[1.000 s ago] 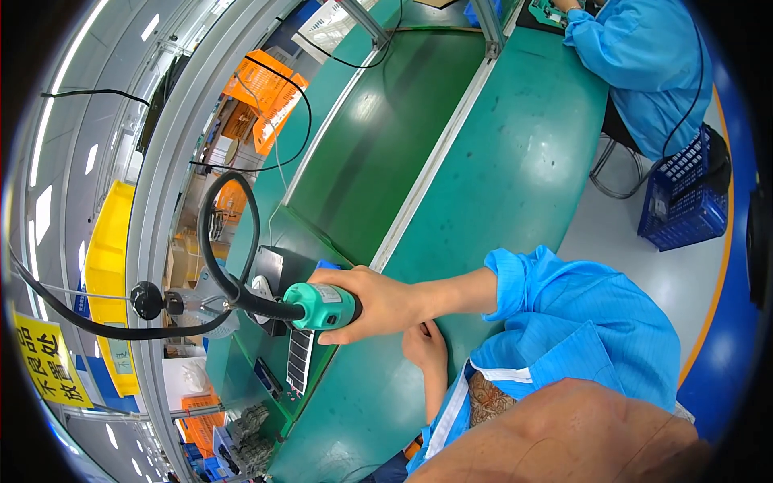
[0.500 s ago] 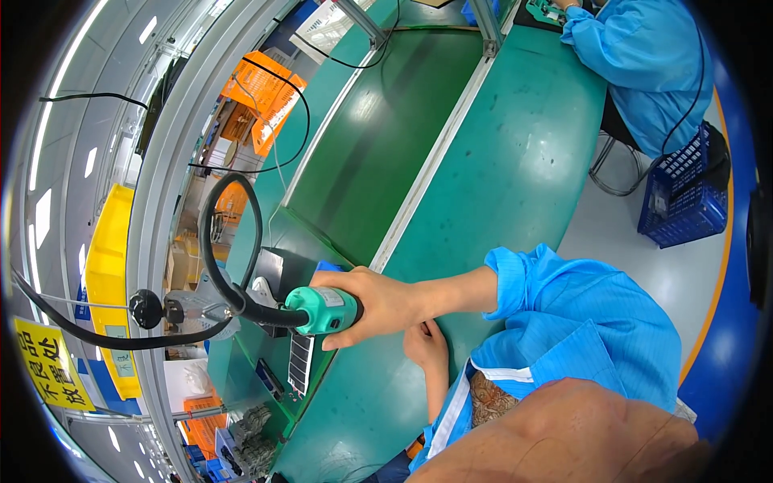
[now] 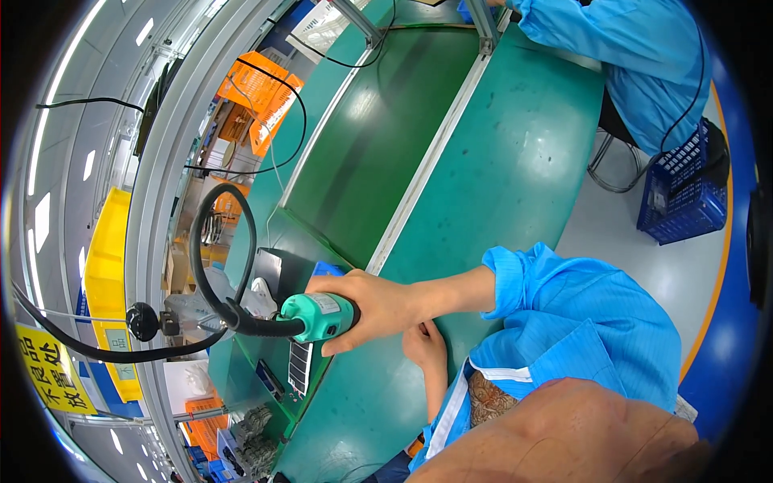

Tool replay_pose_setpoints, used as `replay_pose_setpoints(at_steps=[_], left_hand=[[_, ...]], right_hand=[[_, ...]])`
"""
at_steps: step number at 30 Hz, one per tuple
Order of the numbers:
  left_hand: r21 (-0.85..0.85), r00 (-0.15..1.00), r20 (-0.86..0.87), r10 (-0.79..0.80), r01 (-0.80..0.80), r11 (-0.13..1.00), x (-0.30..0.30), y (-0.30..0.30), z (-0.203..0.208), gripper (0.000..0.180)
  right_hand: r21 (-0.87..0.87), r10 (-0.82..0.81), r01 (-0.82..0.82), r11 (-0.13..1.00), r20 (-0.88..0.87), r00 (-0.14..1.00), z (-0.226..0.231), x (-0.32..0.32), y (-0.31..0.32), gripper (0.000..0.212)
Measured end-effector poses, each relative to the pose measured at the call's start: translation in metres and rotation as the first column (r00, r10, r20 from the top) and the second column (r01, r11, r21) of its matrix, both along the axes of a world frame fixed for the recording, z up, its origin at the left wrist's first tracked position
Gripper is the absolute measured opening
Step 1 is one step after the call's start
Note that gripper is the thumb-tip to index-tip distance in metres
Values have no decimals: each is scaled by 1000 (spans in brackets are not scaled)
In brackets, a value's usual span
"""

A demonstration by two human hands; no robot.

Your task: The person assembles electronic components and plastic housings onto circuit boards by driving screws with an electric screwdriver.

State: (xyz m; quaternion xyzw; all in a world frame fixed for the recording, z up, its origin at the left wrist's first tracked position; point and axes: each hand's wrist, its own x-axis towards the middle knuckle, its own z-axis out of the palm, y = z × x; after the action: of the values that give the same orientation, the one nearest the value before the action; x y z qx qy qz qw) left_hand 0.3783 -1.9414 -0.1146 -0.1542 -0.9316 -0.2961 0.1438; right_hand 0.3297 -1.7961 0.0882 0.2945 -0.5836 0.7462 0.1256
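My right hand [image 3: 374, 306] is wrapped round a green corded electric screwdriver [image 3: 312, 316], held above the near side of the green workbench [image 3: 475, 193]. From its end a thick black cable [image 3: 262, 325] runs left and bends up into a loop. The tool's tip is hidden beneath the tool and hand. Just below my right wrist, my left hand [image 3: 425, 344] rests close to the bench with curled fingers; a small dark spot shows at the fingertips, too little to name. Beside the screwdriver lie a white-celled strip [image 3: 299, 367] and a dark slim object [image 3: 270, 378].
A green conveyor belt [image 3: 378, 137] with metal rails runs along the bench. At upper right a co-worker in a blue sleeve [image 3: 580, 28] sits near a blue crate [image 3: 684, 205]. Metal posts, a yellow bin [image 3: 109, 282] and orange crates [image 3: 258, 84] stand on the left.
My right hand and the screwdriver have shifted slightly left and down, and the cable loop has swung left. The co-worker's arm has reached left; the green item there is no longer visible.
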Motion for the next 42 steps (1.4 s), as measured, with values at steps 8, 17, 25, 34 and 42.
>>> replay_pose_setpoints(at_steps=[8, 17, 25, 34, 42], left_hand=[[-44, 1000, 16, 1, 0, 999, 1, 1, 4, 21], [-56, 1000, 9, -1, 1, 998, 0, 0, 2, 19], [-64, 999, 32, -4, 6, 998, 1, 1, 4, 17], [-60, 1000, 10, -5, 6, 998, 1, 1, 3, 18], [-28, 1000, -2, 10, -10, 1000, -1, 3, 4, 25]], right_hand=[[-73, -46, 40, 997, -81, 996, 1, 3, -2, 43], [-65, -48, 42, 997, -84, 995, 2, 3, -2, 41], [-52, -55, 51, 997, -82, 995, 1, 2, -1, 41], [-46, -65, 61, 997, -92, 994, 1, 1, -1, 41], [-55, -65, 60, 997, -91, 994, 3, 1, -1, 40]])
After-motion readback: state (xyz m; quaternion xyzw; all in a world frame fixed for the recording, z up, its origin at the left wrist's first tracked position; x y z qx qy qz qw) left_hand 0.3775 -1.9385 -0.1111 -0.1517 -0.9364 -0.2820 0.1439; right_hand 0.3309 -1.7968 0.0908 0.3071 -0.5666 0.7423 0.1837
